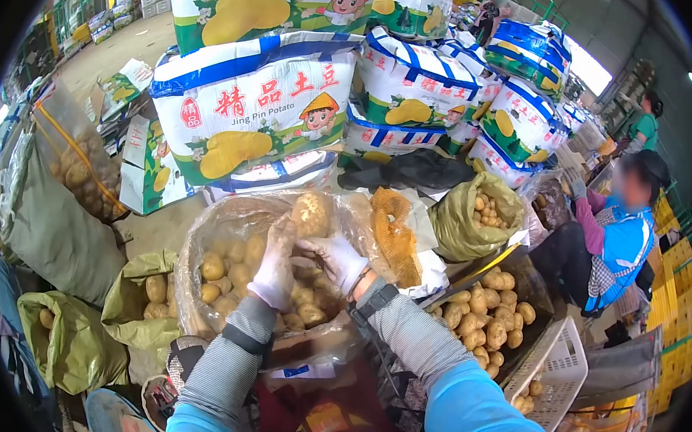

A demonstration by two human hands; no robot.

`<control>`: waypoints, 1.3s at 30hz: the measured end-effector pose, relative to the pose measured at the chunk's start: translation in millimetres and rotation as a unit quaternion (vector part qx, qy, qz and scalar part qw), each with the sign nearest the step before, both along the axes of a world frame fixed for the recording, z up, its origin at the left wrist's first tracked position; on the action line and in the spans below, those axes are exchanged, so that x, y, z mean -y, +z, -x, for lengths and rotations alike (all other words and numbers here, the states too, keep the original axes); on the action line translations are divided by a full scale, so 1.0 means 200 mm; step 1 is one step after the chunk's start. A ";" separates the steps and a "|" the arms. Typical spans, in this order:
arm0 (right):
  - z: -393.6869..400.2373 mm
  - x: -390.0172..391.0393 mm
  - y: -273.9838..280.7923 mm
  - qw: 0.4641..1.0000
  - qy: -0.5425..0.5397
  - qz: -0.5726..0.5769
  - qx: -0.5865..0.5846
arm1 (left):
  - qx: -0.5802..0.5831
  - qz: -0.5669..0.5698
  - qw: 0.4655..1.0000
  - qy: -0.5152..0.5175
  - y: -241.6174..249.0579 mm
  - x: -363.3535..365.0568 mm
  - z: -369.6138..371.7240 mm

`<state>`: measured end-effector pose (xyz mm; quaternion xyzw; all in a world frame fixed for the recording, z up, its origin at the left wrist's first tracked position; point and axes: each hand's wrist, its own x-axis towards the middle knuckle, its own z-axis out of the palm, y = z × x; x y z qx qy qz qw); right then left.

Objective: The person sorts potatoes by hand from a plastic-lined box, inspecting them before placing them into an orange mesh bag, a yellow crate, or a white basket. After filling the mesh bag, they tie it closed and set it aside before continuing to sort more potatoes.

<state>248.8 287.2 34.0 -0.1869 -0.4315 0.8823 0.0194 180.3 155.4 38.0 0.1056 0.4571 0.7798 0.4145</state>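
A clear plastic bag full of potatoes (pixel 188 287) stands open in front of me. Over it, my left hand (pixel 275 263), in a white glove with soiled fingers, is closed against the side of a large potato (pixel 311 215). My right hand (pixel 338 260), gloved as well, is curled just below that potato, its fingertips meeting those of the left. What the right fingers pinch, if anything, is hidden. Smaller potatoes (pixel 234 276) fill the bag beneath both hands.
Printed potato cartons (pixel 258 110) are stacked ahead. Green sacks of potatoes stand at left (pixel 74 347) and right (pixel 450 217). Loose potatoes (pixel 493 318) lie in a bin at right, near a white crate (pixel 562 373). A co-worker in a blue vest (pixel 618 257) sits at right.
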 end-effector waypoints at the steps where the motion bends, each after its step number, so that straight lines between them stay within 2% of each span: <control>1: 0.00 -0.05 -0.02 0.998 -0.005 -0.049 -0.036 | -0.024 -0.028 0.999 0.001 0.02 0.00 0.01; 4: -0.06 -0.11 0.10 0.962 0.108 -0.236 -0.081 | -0.120 -0.067 0.990 0.011 0.10 0.05 0.04; 5: -0.09 -0.09 0.15 0.965 0.118 -0.218 -0.085 | -0.097 -0.036 0.991 -0.088 0.18 0.11 0.07; 8: -0.10 -0.08 0.12 0.976 0.152 -0.124 -0.092 | -0.069 -0.039 0.986 -0.150 0.21 0.12 0.09; 9: -0.10 -0.07 0.13 0.960 0.144 -0.217 -0.102 | -0.051 -0.051 0.987 -0.147 0.22 0.12 0.08; 11: -0.08 -0.05 0.14 0.901 0.130 -0.395 -0.124 | -0.100 -0.027 0.983 -0.149 0.20 0.10 0.09; 12: -0.07 -0.04 0.13 0.902 0.115 -0.404 -0.097 | -0.124 -0.011 0.981 -0.150 0.19 0.09 0.10; 15: -0.08 -0.01 0.07 0.894 0.060 -0.443 -0.039 | -0.268 0.009 0.961 -0.069 0.10 0.05 0.07; 17: -0.06 0.03 0.06 0.872 0.018 -0.489 -0.029 | -0.294 0.021 0.955 -0.021 0.06 0.02 0.05; 18: -0.06 0.04 0.07 0.843 0.039 -0.537 0.012 | -0.306 0.028 0.952 0.003 0.04 0.02 0.05; 20: -0.06 0.09 0.13 0.772 0.082 -0.624 0.094 | -0.218 0.079 0.967 0.106 -0.13 -0.03 0.05; 21: -0.06 0.14 0.16 0.715 0.104 -0.674 0.154 | -0.172 0.103 0.967 0.157 -0.15 -0.05 0.04; 24: -0.06 0.14 0.19 0.732 0.133 -0.645 0.171 | -0.103 0.023 0.992 0.075 -0.16 -0.02 0.07; 25: -0.05 0.12 0.13 0.715 0.125 -0.668 0.164 | -0.137 -0.023 0.988 0.074 -0.15 -0.01 0.07; 26: -0.04 0.09 0.12 0.726 0.123 -0.659 0.155 | -0.169 -0.066 0.981 0.070 -0.10 0.02 0.05; 28: -0.03 0.05 0.13 0.749 0.111 -0.638 0.136 | -0.151 -0.079 0.983 0.061 -0.01 0.04 0.03; 30: -0.03 0.04 0.16 0.741 0.096 -0.652 0.129 | -0.062 -0.040 0.996 0.042 0.09 -0.07 0.07; 32: -0.04 0.04 0.12 0.718 0.079 -0.681 0.124 | -0.258 0.051 0.965 0.021 0.00 0.00 0.03; 33: -0.04 0.04 0.07 0.702 0.076 -0.697 0.123 | -0.292 0.063 0.954 0.034 -0.06 0.01 0.03; 34: -0.06 0.07 0.16 0.721 0.065 -0.684 0.092 | -0.324 0.076 0.942 0.051 -0.11 0.00 0.04; 35: -0.09 0.12 0.26 0.734 0.072 -0.664 0.124 | -0.295 0.066 0.951 0.062 -0.14 -0.01 0.04; 37: -0.09 0.15 0.15 0.693 0.030 -0.716 0.079 | -0.246 0.041 0.962 0.107 -0.19 -0.03 0.05; 39: -0.09 0.18 0.11 0.644 0.048 -0.759 0.082 | -0.202 0.011 0.964 0.175 -0.28 -0.04 0.08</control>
